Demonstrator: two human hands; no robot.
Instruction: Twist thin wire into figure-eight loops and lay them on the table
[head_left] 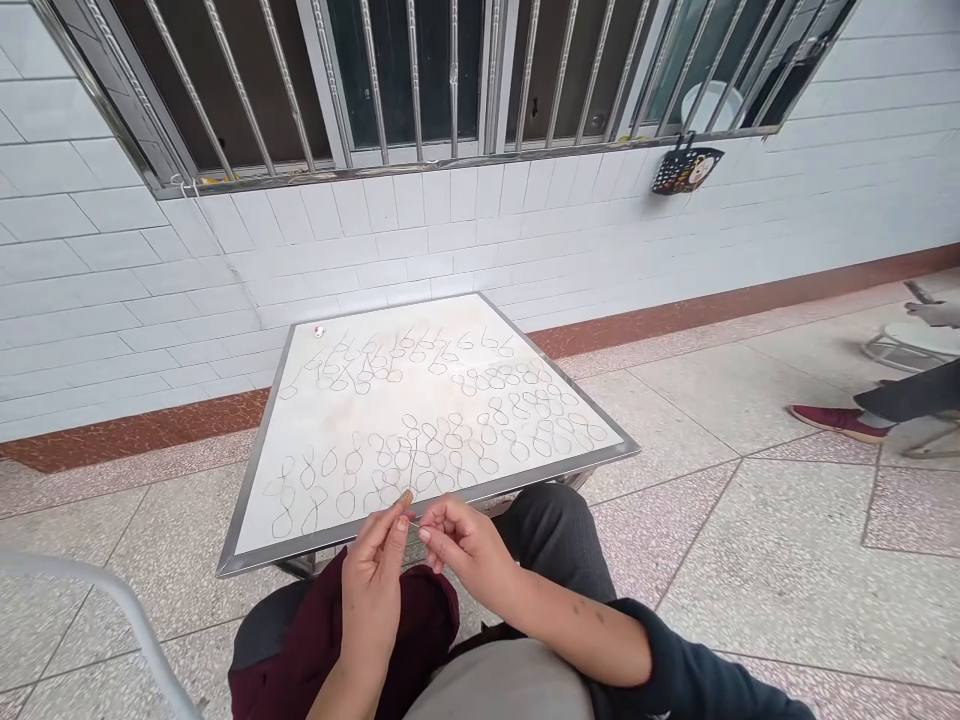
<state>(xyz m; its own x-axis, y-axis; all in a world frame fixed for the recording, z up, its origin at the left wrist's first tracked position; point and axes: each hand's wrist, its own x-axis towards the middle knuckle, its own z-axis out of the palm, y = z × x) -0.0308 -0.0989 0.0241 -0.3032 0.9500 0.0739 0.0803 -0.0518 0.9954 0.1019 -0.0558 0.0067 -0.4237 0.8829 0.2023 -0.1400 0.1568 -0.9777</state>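
In the head view my left hand (379, 550) is closed in a pinch just off the table's near edge, with tape-like coverings on a thumb and fingertip. My right hand (461, 540) pinches close beside it. A short stretch of thin wire (415, 525) runs between the two pinches; the rest of it is hidden by the fingers or too fine to follow. Beyond my hands, many thin wire pieces bent into figure-eight loops (450, 455) lie over the near half of the white table (360, 405). Farther back are pieces with a single loop and a straight tail (442, 345).
A small white-and-red object (319, 331) sits at the table's far left corner. Behind stands a tiled wall with a barred window (412, 80) and a hanging dark bag (686, 170). At right, another person's leg and red shoe (840, 422) show. A pale curved bar (112, 590) is at lower left.
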